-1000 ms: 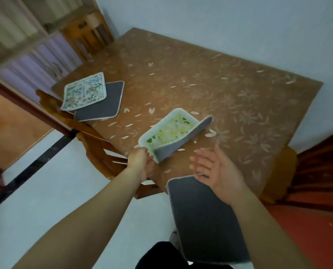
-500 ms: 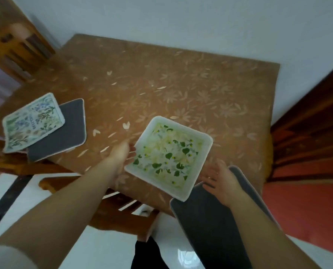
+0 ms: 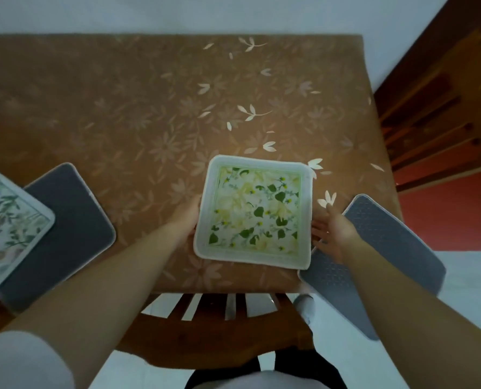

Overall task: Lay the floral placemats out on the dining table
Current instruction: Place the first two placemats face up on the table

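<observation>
A green-leaf placemat [image 3: 252, 209] is set on the dining table [image 3: 138, 108], left hand [image 3: 186, 216] gripping its edge, right hand [image 3: 332, 234] open; two grey-backed mats [image 3: 379, 248] remain unturned

Left hand [image 3: 187, 217]: fingers went under the left edge of the green-leaf placemat [image 3: 253, 210]; grip unreadable. Right hand [image 3: 333, 233] covered part of the grey mat [image 3: 385, 254], whose near end hung past the dining table [image 3: 149, 113] edge. Blue-floral placemat [image 3: 6, 228] was cut by the left frame edge and hid part of the dark mat [image 3: 65, 220] beneath. Chair [image 3: 219, 332] was partly hidden by the forearms.
</observation>
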Tool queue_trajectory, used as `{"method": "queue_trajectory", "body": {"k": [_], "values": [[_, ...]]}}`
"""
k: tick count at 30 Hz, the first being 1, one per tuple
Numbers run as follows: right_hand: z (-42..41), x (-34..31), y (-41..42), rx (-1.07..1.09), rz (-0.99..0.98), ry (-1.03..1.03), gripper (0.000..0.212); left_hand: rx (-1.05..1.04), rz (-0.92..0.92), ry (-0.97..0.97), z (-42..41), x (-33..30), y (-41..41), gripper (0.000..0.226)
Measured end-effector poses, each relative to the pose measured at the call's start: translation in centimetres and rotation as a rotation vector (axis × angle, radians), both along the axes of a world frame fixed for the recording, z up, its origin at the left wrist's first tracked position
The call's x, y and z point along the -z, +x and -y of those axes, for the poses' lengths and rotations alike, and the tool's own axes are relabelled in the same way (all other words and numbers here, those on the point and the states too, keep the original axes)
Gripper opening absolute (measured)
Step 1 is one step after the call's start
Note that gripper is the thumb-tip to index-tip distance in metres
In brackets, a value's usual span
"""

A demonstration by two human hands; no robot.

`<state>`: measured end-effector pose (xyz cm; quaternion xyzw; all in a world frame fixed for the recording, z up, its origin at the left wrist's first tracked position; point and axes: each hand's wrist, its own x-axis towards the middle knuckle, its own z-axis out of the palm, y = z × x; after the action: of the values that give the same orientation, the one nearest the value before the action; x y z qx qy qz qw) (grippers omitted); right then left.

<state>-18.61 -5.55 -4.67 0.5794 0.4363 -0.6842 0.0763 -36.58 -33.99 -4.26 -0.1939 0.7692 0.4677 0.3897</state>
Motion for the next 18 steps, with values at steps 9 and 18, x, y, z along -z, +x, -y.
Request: {"method": "queue_trajectory", "body": {"k": [9,18], "values": [[8.9,-0.7,-3.6,-0.045,-0.004,-0.062,0.043,-0.096,0.028,-0.120,9.4,0.9,-2.6,0.062],[8.8,-0.6,-4.3,-0.009,0.015,0.006,0.049,-0.133,0.166,0.062,10.2,0.9,-2.0,0.062]]}}
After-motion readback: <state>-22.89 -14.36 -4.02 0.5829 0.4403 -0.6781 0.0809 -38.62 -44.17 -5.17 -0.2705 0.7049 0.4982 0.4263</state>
